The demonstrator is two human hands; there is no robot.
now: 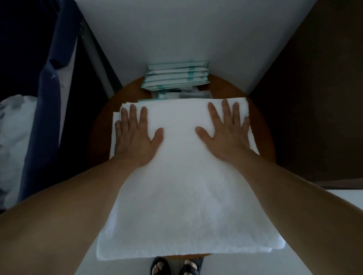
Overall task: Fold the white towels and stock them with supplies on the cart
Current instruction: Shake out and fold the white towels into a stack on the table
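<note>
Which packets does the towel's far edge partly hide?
The low loose packets right behind the towel; the neat stack farther back lies clear.

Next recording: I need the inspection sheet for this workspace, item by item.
Surface: round brown wooden table, mostly covered.
Job's things: folded white terry towel lies flat, its near edge overhanging the table; stack of white-and-teal sealed packets sits behind it against the wall.
Clutter: nothing seen.
Grippers: left hand and right hand both press flat, fingers straight, on the towel's far end.
Cables: nothing seen.
Surroundings: white wall behind; dark blue curtain and crumpled white bedding to the left; brown panel to the right; sandalled feet below.
</note>
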